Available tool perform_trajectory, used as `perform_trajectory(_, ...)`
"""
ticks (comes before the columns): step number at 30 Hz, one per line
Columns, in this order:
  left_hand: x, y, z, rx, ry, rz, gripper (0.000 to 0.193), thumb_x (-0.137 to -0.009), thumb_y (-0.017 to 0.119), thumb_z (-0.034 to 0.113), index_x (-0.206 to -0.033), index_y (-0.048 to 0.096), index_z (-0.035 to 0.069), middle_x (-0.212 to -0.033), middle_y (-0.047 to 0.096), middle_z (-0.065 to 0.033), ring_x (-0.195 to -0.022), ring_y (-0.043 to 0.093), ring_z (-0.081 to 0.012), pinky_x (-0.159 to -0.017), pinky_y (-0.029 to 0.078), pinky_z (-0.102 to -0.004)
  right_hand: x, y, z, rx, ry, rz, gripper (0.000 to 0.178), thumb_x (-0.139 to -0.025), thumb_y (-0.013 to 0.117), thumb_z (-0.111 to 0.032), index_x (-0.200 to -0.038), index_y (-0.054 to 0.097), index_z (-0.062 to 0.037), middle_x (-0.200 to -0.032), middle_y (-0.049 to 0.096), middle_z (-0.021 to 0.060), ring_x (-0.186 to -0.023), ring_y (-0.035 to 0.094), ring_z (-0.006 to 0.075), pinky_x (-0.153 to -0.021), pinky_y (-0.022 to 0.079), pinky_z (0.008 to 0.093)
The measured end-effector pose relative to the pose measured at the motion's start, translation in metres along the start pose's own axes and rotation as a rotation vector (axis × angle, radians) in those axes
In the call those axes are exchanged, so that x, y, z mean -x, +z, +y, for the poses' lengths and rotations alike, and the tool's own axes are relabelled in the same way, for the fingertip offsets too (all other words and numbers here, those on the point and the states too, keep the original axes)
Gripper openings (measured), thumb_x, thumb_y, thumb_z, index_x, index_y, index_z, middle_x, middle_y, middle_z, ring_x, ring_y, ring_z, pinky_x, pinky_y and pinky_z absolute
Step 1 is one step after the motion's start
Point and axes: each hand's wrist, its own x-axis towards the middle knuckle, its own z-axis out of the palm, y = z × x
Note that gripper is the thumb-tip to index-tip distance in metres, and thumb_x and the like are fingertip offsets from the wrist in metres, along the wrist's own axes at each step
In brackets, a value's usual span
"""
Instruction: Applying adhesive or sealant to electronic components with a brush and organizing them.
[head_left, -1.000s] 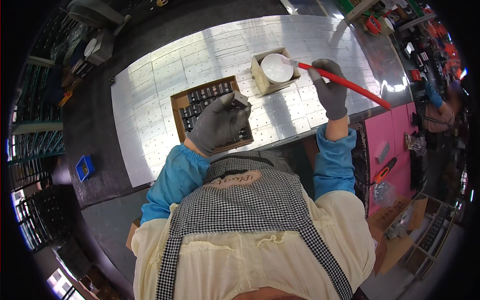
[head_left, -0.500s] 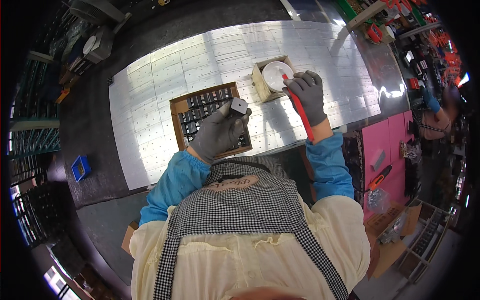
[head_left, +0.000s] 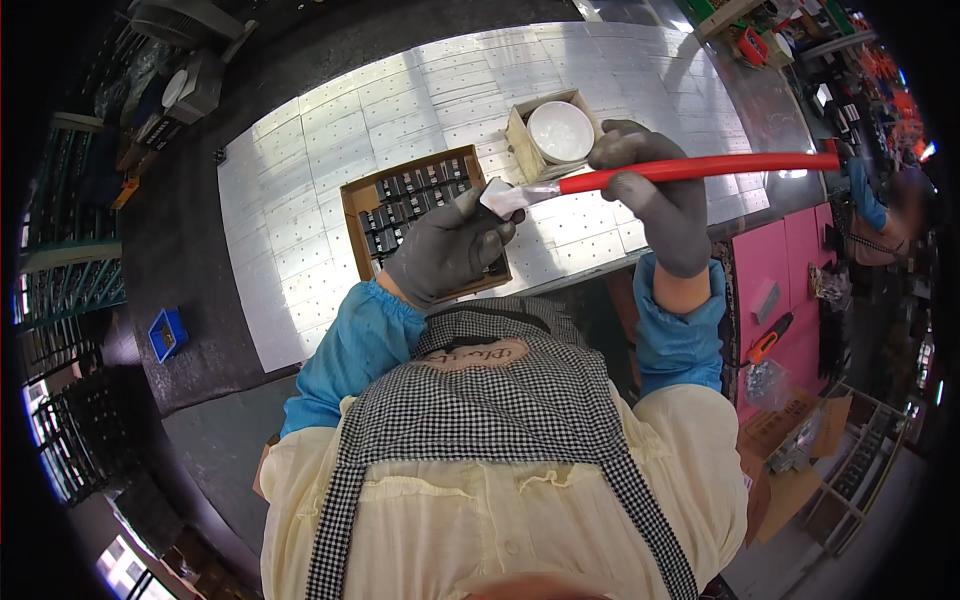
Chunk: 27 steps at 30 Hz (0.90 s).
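My left hand point(head_left: 440, 255), in a grey glove, is closed around a small light-grey square block point(head_left: 497, 199), holding it up over the near side of a cardboard tray. My right hand point(head_left: 660, 190), also gloved in grey, grips a long red-handled brush point(head_left: 720, 168) between thumb and fingers. The brush lies nearly level, and its pale tip meets the block; the exact contact is too small to make out. Below my left hand, the brown cardboard tray point(head_left: 352, 215) holds several rows of dark blocks. Beyond the right hand stands a white bowl point(head_left: 560, 132) inside a square box point(head_left: 519, 140).
Perforated metal sheets point(head_left: 290, 220) cover the dark workbench. A blue bin point(head_left: 165, 335) sits at the left. On the right are a pink surface point(head_left: 765, 270), an orange-and-black tool point(head_left: 770, 338) and an open carton point(head_left: 790, 440). Another person point(head_left: 880, 225) works at the far right.
My right hand has moved from the bowl's edge to the right and nearer. The brush has swung from steeply slanted to nearly level, its tip now at the block in my left hand.
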Motion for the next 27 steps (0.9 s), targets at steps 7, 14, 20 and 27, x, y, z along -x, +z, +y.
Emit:
perform_trajectory(7, 0.016, 0.010, -0.002, -0.160, -0.032, -0.026, 0.043, -0.101, 0.047, 0.027, -0.129, 0.041, -0.005, -0.111, 0.056, -0.0205, -0.091, 0.061, -0.0160, -0.074, 0.057, -0.0185, -0.008, 0.005, -0.003, 0.090, 0.104, 0.111, 0.022, -0.086, 0.064, -0.019, -0.097, 0.064, 0.0002, -0.078, 0.060, 0.0047, -0.072, 0.056, 0.0108, -0.065, 0.046, 0.0244)
perform_trajectory(14, 0.021, 0.014, -0.006, -0.197, -0.082, -0.032, 0.042, -0.100, 0.048, 0.027, -0.126, 0.045, -0.006, -0.108, 0.058, -0.0169, -0.085, 0.062, -0.0140, -0.075, 0.058, -0.0183, -0.002, 0.011, -0.004, 0.194, 0.116, 0.026, 0.025, -0.086, 0.065, -0.021, -0.097, 0.064, 0.0015, -0.075, 0.061, 0.0044, -0.072, 0.056, 0.0108, -0.064, 0.046, 0.0235)
perform_trajectory(20, 0.023, 0.011, -0.005, -0.176, -0.091, 0.002, 0.045, -0.100, 0.046, 0.025, -0.129, 0.042, -0.009, -0.109, 0.057, -0.0178, -0.090, 0.061, -0.0145, -0.075, 0.058, -0.0175, 0.001, 0.011, -0.004, 0.144, 0.015, -0.096, 0.027, -0.086, 0.066, -0.025, -0.095, 0.065, 0.0007, -0.074, 0.060, 0.0055, -0.070, 0.056, 0.0119, -0.063, 0.045, 0.0251)
perform_trajectory(27, 0.024, 0.007, -0.002, -0.144, -0.067, -0.026, 0.047, -0.102, 0.040, 0.023, -0.135, 0.032, -0.010, -0.115, 0.054, -0.0239, -0.096, 0.063, -0.0194, -0.079, 0.060, -0.0210, 0.005, 0.012, -0.003, -0.012, -0.006, 0.074, 0.025, -0.087, 0.064, -0.021, -0.098, 0.065, 0.0007, -0.078, 0.062, 0.0057, -0.073, 0.058, 0.0112, -0.065, 0.047, 0.0238)
